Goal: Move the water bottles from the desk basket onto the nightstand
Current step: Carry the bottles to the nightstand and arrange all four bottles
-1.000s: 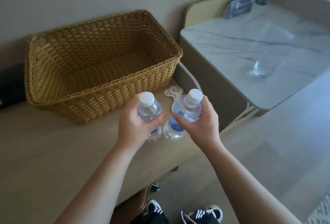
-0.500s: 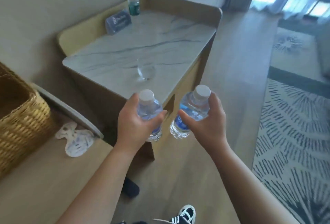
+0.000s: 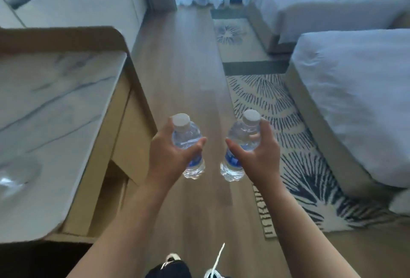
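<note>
My left hand [image 3: 169,155] grips a small clear water bottle [image 3: 187,139] with a white cap and a blue label. My right hand [image 3: 258,155] grips a second bottle [image 3: 243,136] of the same kind. Both bottles are held upright in the air over the wooden floor, a short gap between them. The basket is out of view. No nightstand can be made out.
A marble-topped cabinet [image 3: 55,109] stands at the left, with a clear glass [image 3: 15,175] on it near the frame's edge. Two beds with white sheets [image 3: 355,104] stand at the right on a patterned rug [image 3: 284,122]. Wooden floor [image 3: 184,73] runs ahead towards curtains.
The view has swung right, away from the desk and basket, which have left the frame. Both hands still hold the bottles and have moved slightly apart. The beds have come into view.
</note>
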Motion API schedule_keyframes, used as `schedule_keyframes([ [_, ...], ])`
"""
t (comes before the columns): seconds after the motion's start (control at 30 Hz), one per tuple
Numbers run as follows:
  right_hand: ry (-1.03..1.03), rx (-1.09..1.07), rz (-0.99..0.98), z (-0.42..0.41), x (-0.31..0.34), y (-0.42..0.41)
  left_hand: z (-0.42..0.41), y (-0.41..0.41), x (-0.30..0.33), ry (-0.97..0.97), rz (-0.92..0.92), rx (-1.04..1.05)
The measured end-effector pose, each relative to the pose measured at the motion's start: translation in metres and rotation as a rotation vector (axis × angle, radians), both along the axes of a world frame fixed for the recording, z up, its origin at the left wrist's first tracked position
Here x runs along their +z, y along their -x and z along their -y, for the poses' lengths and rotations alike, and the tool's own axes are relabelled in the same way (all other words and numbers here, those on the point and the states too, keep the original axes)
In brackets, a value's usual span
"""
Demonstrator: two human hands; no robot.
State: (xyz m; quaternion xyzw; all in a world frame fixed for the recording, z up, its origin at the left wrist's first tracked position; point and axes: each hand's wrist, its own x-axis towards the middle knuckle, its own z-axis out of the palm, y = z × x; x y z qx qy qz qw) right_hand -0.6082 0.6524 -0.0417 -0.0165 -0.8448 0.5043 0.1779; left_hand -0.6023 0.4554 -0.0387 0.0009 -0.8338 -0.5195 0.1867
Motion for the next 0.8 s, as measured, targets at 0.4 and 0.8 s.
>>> schedule_keyframes([
  [0.4, 0.017, -0.259, 0.032, -0.024, -0.023, 0.164, -0.022, 0.205, -0.034, 0.022, 0.003, -0.212],
  [0.8, 0.07, -0.34, 0.083, -0.013, -0.02, 0.388, -0.006, 0.46, -0.029, 0.061, 0.042, -0.281],
])
